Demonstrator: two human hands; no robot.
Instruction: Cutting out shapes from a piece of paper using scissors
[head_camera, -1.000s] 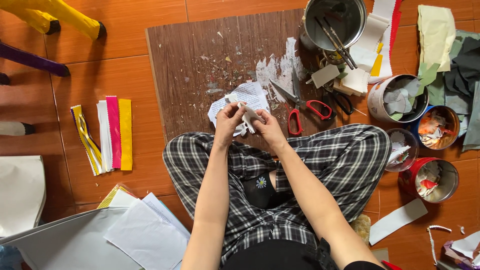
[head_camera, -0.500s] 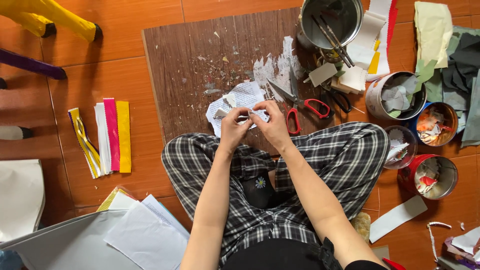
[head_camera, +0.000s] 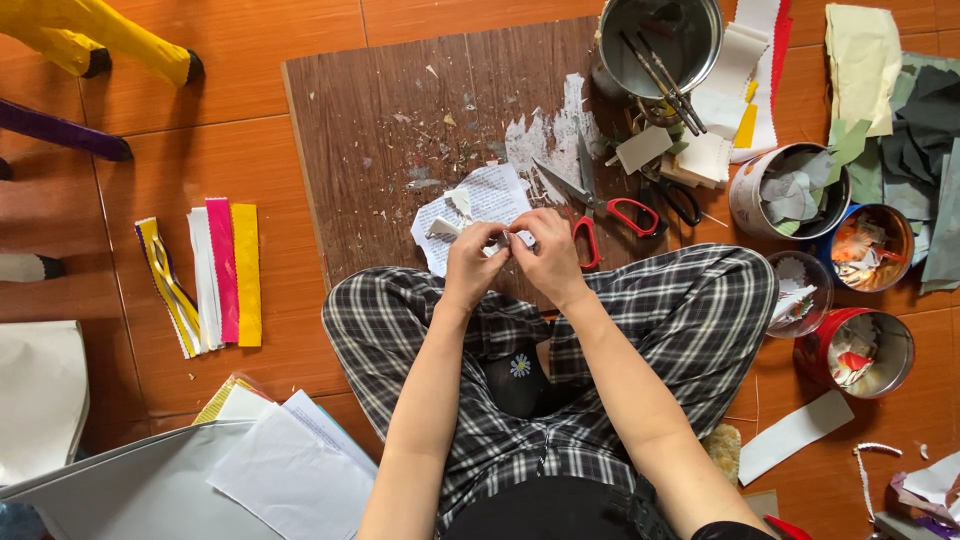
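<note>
I sit cross-legged in checked trousers on an orange tile floor. My left hand (head_camera: 472, 262) and my right hand (head_camera: 546, 256) meet above my knees, fingertips pinched together on a small white piece of paper (head_camera: 507, 240). Just beyond them a printed paper sheet (head_camera: 480, 200) with small white scraps lies on a brown wooden board (head_camera: 400, 130). Red-handled scissors (head_camera: 605, 205) rest on the board right of my hands.
A steel pot (head_camera: 660, 40) with tools stands at the back. Several tins of scraps (head_camera: 790, 195) sit at the right, with cloth pieces (head_camera: 900, 110) behind. Coloured paper strips (head_camera: 215, 275) lie left; white sheets (head_camera: 250, 470) lie at lower left. A yellow paper figure (head_camera: 100, 35) is top left.
Both hands have shifted slightly nearer to me while working the small paper piece; the fingers are now pinched closer together. Nothing else has moved.
</note>
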